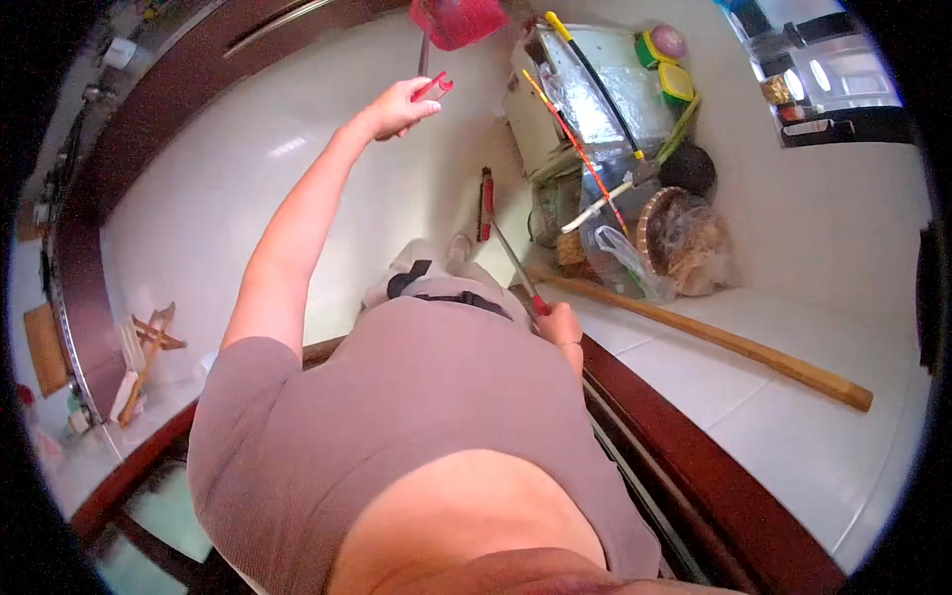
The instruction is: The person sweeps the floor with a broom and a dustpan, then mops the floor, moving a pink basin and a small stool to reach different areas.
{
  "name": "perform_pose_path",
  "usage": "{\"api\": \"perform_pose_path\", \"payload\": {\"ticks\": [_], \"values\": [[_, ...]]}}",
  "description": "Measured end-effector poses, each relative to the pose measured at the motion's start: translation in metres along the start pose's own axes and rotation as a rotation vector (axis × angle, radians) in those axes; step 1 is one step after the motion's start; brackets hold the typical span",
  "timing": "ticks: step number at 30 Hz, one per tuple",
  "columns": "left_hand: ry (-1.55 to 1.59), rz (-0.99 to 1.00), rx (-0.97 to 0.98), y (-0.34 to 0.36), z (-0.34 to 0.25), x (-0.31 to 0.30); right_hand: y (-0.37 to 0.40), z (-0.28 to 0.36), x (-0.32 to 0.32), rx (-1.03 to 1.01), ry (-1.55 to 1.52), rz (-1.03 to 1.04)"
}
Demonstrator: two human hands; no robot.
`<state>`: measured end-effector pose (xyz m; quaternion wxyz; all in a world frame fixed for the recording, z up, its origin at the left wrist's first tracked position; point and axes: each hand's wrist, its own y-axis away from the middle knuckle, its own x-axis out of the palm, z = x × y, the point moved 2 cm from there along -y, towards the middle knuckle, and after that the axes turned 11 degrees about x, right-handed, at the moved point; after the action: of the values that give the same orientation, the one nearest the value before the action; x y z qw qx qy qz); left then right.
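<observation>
My left hand (399, 109) is stretched out forward, closed around the upper part of a long-handled dustpan. The dustpan's red pan (458, 20) is at the top edge of the view, partly cut off, and a red clip-like piece (434, 87) sticks out beside my fingers. Down by my right hip, my right hand (561, 325) grips the red end of a broom's grey handle (513, 252). The broom's red and dark head (486, 204) is low, near my foot (459, 250), on the pale floor.
At the right stands a white cabinet (585, 89) with rods, green-and-yellow containers (675, 83) and plastic bags (704, 253) on and around it. A thick wooden pole (724, 339) lies across the white tiled surface (793, 436). Dark red counter edges (684, 466) run close by me.
</observation>
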<state>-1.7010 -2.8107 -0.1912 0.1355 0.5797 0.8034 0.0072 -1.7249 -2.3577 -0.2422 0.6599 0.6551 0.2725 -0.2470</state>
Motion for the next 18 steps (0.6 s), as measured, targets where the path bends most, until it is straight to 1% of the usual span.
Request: {"api": "perform_pose_path", "payload": {"ticks": [2, 4, 6, 7, 9, 10, 12, 13, 16, 17, 18], "values": [[-0.084, 0.078, -0.028, -0.053, 0.002, -0.022, -0.009, 0.026, -0.023, 0.004, 0.034, 0.013], [-0.108, 0.121, -0.033, -0.100, 0.013, -0.035, -0.021, 0.040, -0.035, 0.057, 0.037, -0.001], [-0.203, 0.184, -0.036, -0.151, 0.021, -0.044, -0.036, 0.048, -0.038, 0.074, 0.004, 0.006], [-0.209, 0.205, -0.035, -0.177, 0.024, -0.048, -0.043, 0.054, -0.042, 0.127, -0.015, 0.027], [-0.419, 0.261, -0.023, -0.220, 0.029, -0.054, -0.055, 0.066, -0.047, 0.225, -0.053, 0.058], [-0.422, 0.284, -0.018, -0.240, 0.029, -0.057, -0.057, 0.074, -0.049, 0.243, -0.069, 0.064], [-0.681, 0.446, -0.037, -0.275, 0.030, -0.072, -0.049, 0.098, -0.055, 0.324, -0.106, 0.067], [-0.685, 0.469, -0.030, -0.293, 0.031, -0.082, -0.045, 0.109, -0.054, 0.374, -0.114, 0.064], [-1.014, 0.721, 0.092, -0.344, 0.046, -0.102, -0.044, 0.155, -0.064, 0.475, -0.135, 0.131], [-1.074, 0.704, 0.123, -0.357, 0.054, -0.105, -0.052, 0.158, -0.055, 0.484, -0.162, 0.108], [-1.075, 0.727, 0.127, -0.370, 0.065, -0.106, -0.054, 0.170, -0.062, 0.504, -0.176, 0.094]]}}
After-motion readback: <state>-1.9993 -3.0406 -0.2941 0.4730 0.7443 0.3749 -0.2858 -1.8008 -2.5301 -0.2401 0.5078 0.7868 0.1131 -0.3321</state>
